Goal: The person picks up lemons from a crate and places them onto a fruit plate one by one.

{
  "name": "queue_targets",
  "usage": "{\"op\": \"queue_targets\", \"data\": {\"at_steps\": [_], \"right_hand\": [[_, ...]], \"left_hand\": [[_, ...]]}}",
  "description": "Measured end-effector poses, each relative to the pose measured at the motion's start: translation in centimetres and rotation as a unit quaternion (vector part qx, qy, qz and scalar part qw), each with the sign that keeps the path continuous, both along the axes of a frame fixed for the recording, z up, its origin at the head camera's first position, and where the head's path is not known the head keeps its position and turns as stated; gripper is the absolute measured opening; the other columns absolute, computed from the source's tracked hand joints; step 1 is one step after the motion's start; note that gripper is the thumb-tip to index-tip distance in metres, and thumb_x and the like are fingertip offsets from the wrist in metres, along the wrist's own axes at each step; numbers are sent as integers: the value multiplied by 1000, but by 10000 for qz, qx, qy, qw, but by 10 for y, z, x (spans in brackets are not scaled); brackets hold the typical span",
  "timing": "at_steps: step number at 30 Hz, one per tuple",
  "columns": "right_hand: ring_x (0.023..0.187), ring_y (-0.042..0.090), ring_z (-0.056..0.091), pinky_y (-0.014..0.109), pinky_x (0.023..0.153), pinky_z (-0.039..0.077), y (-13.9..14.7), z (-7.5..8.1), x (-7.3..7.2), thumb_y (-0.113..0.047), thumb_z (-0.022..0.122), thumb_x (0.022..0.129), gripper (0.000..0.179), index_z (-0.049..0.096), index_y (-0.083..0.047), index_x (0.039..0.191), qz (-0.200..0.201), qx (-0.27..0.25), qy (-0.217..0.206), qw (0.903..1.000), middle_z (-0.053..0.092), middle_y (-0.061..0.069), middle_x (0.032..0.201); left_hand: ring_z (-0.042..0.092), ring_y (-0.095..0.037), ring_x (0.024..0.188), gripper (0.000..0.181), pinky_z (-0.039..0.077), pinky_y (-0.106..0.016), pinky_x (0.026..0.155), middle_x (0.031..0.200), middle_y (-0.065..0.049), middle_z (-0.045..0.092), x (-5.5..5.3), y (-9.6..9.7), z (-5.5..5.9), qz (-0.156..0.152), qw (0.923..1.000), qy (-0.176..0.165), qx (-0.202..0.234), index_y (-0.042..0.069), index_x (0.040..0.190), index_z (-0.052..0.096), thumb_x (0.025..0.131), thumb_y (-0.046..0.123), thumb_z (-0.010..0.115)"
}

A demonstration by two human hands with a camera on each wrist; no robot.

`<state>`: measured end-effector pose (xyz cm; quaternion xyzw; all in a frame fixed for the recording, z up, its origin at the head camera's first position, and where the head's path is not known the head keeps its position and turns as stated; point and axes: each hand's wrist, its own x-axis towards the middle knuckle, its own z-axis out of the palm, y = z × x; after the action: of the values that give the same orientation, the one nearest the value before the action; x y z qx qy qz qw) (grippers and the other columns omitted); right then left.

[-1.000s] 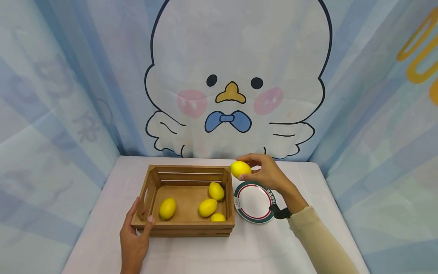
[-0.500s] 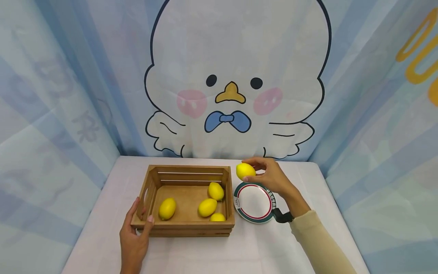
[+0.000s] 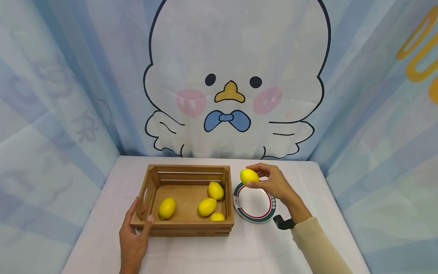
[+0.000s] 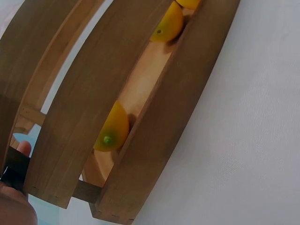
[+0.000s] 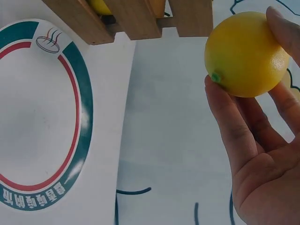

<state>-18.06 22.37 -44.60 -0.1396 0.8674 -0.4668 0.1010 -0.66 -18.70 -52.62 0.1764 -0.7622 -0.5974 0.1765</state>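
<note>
My right hand point(image 3: 275, 184) pinches a yellow lemon point(image 3: 249, 176) between thumb and fingertips, above the far part of the round plate point(image 3: 254, 203). In the right wrist view, the lemon's point(image 5: 246, 54) green stem end shows. The plate is white with a green rim and a red ring. My left hand point(image 3: 134, 236) grips the wooden crate point(image 3: 189, 225) at its left front corner, the thumb over the front rim. Inside the crate lie one lemon point(image 3: 167, 208) on the left and several at the right end, the nearest partly hidden by the front wall.
The crate and plate stand side by side on a white-covered table point(image 3: 246, 251). Behind rises a pale blue curtain point(image 3: 232, 140) printed with a cartoon bird, and more curtain hangs on both sides. A black strap mount point(image 3: 283, 222) sits on the right wrist.
My right hand has carried the lemon right and slightly nearer, from beside the crate's back right corner to above the plate. The left hand and the crate stay in place.
</note>
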Motion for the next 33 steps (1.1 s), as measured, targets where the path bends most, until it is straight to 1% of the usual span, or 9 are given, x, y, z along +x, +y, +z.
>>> {"op": "queue_targets", "data": {"at_steps": [5,9,13,16,20,27,29,33], "right_hand": [[114,26,67,49,102,53,4,-15,0,-38,89,85,57,71,-22,137,-148,-45,-156,9998,73,2,131],[115,26,66,51,104,51,4,-25,1,-38,89,86,60,69,-21,140,-296,-72,-311,9991,72,2,133],[118,28,65,55,107,52,5,-37,3,-36,89,87,59,69,-21,140,-464,-64,-493,9977,70,4,137],[119,28,65,55,108,51,7,-47,5,-34,89,87,58,69,-22,140,-578,-62,-621,9964,71,5,137],[116,26,67,53,108,51,9,-57,6,-32,89,87,56,70,-22,138,-652,-90,-709,9953,72,5,133],[112,26,65,39,98,56,11,-72,5,-31,89,87,53,71,-22,136,-745,-98,-754,9943,71,6,134],[112,27,65,38,97,57,11,-77,5,-29,89,87,52,72,-22,136,-818,-77,-814,9933,71,6,134],[116,27,65,42,101,58,11,-87,6,-26,89,87,51,73,-23,135,-961,28,-928,9910,71,5,135]], "left_hand": [[54,1,131,70,26,0,112,171,5,40,0,0,1,-7,10000,2,3,32,163,42,102,13,71],[54,0,132,71,26,-1,115,171,3,40,0,0,0,-7,10000,37,-1,31,163,42,102,11,71],[55,-1,132,70,25,-1,115,171,2,40,0,0,0,8,10000,65,7,31,163,43,102,10,71],[54,-1,132,70,24,-1,115,171,1,41,0,0,1,-3,10000,53,11,29,163,42,102,11,71],[54,-1,132,71,23,-1,116,171,1,40,0,1,1,-5,10000,35,11,29,163,42,102,11,71],[55,0,132,69,23,-1,116,171,4,41,0,1,3,13,10000,6,8,32,163,42,102,14,71],[55,0,132,69,24,-1,116,171,5,40,0,1,3,9,10000,4,4,32,163,42,102,14,71],[56,-1,131,69,24,-1,116,171,5,40,0,1,2,-4,10000,-13,31,32,163,42,102,13,71]]}}
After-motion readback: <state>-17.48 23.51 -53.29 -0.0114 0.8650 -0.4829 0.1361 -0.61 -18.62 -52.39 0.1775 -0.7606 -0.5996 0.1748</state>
